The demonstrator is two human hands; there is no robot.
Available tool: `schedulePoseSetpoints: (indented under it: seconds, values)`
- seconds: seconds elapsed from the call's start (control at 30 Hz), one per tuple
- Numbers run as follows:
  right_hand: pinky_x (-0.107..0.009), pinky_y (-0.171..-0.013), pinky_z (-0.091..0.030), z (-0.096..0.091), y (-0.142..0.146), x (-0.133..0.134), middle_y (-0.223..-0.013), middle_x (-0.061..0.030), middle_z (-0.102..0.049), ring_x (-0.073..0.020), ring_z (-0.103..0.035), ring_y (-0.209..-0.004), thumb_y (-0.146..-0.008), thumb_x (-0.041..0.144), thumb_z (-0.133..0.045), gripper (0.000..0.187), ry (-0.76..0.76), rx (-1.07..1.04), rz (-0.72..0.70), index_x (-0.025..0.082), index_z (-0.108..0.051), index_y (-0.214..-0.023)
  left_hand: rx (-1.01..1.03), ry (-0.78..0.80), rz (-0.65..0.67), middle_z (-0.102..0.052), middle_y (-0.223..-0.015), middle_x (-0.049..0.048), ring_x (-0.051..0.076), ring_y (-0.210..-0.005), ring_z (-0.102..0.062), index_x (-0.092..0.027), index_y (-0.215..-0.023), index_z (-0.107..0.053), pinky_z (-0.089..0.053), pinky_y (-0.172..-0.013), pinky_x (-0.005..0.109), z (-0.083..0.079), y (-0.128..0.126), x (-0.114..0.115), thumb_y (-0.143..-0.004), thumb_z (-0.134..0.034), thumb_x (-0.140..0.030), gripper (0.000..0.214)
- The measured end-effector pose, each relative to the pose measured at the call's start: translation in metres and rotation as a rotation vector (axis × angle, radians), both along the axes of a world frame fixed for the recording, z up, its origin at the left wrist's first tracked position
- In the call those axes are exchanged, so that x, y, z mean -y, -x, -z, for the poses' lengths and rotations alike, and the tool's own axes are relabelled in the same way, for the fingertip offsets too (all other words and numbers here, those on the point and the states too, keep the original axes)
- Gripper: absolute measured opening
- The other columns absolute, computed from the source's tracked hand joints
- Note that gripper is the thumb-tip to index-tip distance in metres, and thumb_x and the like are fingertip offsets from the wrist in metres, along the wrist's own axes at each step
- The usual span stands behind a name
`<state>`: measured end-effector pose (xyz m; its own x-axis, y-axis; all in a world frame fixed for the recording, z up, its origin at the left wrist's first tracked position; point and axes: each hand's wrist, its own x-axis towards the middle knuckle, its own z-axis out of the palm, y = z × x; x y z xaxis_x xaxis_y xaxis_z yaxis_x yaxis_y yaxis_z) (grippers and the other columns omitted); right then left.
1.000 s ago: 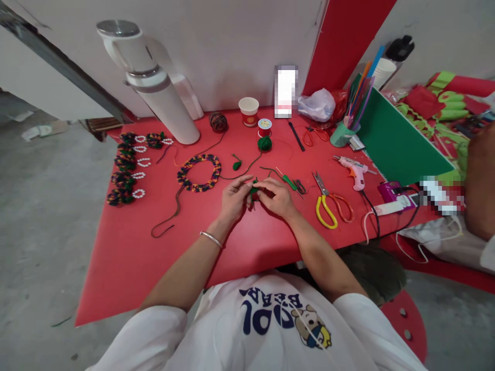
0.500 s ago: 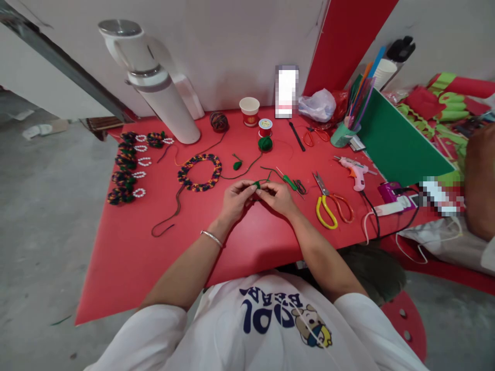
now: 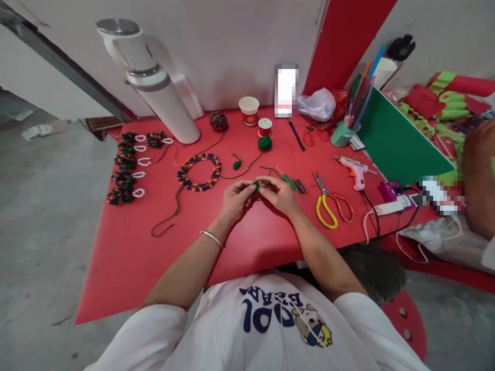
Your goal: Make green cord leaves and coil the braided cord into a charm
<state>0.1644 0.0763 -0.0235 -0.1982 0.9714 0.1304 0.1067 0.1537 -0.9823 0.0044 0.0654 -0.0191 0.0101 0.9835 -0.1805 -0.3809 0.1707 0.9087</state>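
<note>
Between my fingertips is a small green crocheted piece (image 3: 256, 187) of yarn. My left hand (image 3: 237, 197) pinches it from the left, a bracelet on that wrist. My right hand (image 3: 279, 195) closes on its right side, thumb and index finger at the piece. Just beyond my hands lies a green-handled crochet hook (image 3: 289, 181) beside dark bundled yarn (image 3: 299, 186). A small green leaf-like crocheted piece (image 3: 237, 165) rests farther back, and a green yarn ball (image 3: 265, 144) sits behind it. To the left lies a multicoloured crocheted ring (image 3: 199, 172) with a long brown tail.
Yellow-and-orange-handled scissors (image 3: 327, 201), a pink glue gun (image 3: 358, 172) and a purple power strip (image 3: 398, 196) with cords are on the right. A tall white thermos (image 3: 170, 105), paper cup (image 3: 249, 111) and variegated yarn ball (image 3: 218, 121) stand behind. Crocheted bundles (image 3: 122, 179) line the left edge.
My right hand's fingers have moved slightly forward and closer over the green piece, covering the yarn end that stuck up before. My left hand stays nearly in place.
</note>
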Motion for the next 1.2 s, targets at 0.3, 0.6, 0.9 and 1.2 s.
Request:
schedulePoseSetpoints:
  seconds: [0.3,0.6,0.9,1.2]
  values:
    - [-0.029,-0.072,-0.055,-0.003,-0.004,0.000,-0.101,-0.0056,-0.076,-0.0143,-0.064,-0.078,-0.084,0.026,-0.070,0.038,-0.033,0.074,-0.061,0.022,-0.074,-0.121,0.062,0.011,-0.079,-0.055,-0.044,-0.0061,0.007,-0.032,-0.038,-0.016,-0.082,-0.069,-0.032,-0.030,0.020,-0.005,0.000,-0.002,-0.061,-0.092,-0.043,0.041]
    - [-0.027,-0.069,-0.053,-0.004,-0.003,-0.001,-0.085,-0.0039,-0.076,-0.0146,-0.067,-0.075,-0.084,0.032,-0.072,0.020,0.004,0.053,-0.099,0.019,-0.078,-0.098,0.077,-0.006,-0.065,-0.051,-0.044,-0.0073,0.008,-0.031,-0.036,-0.018,-0.080,-0.067,-0.033,-0.029,0.022,-0.001,0.003,-0.004,-0.067,-0.087,-0.047,0.038]
    - [-0.028,-0.060,-0.052,-0.006,-0.008,0.002,-0.078,-0.0034,-0.075,-0.0146,-0.065,-0.064,-0.088,0.040,-0.066,0.022,0.129,-0.069,-0.189,0.020,-0.075,-0.090,0.083,-0.010,-0.067,-0.052,-0.044,-0.0070,0.008,-0.032,-0.039,-0.018,-0.081,-0.067,-0.033,-0.031,0.020,0.002,0.004,-0.004,-0.069,-0.087,-0.045,0.036]
    - [-0.028,-0.066,-0.055,0.004,-0.002,-0.005,-0.080,-0.0031,-0.075,-0.0148,-0.066,-0.070,-0.090,0.053,-0.069,0.034,0.086,-0.024,0.039,0.020,-0.075,-0.095,0.037,-0.026,-0.016,-0.059,-0.049,-0.0053,0.009,-0.033,-0.046,-0.015,-0.091,-0.071,-0.040,-0.031,0.021,0.003,0.004,-0.004,-0.065,-0.093,-0.047,0.047]
